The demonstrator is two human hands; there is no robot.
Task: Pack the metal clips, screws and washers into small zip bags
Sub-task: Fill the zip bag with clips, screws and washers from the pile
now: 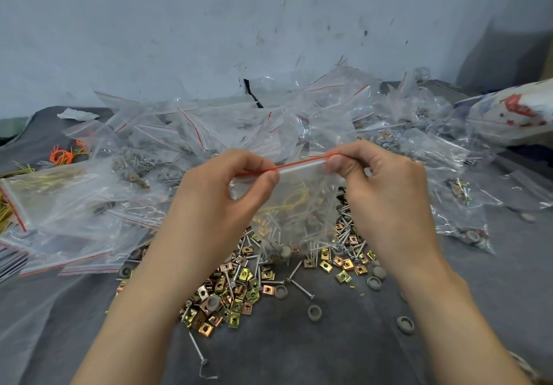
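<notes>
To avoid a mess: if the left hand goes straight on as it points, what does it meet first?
Probably the heap of clear bags behind the bag it pinches; depth is unclear.

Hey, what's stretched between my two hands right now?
In the head view, the red zip strip of a small clear bag runs between them, pinched by the left hand and the right hand.

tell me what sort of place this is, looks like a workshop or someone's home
Likely a small hand-packing bench, perhaps a home workshop: a heap of clear zip bags against a scuffed wall, loose metal clips and screws on a grey cloth, and one filled bag pinched at its seal.
</notes>
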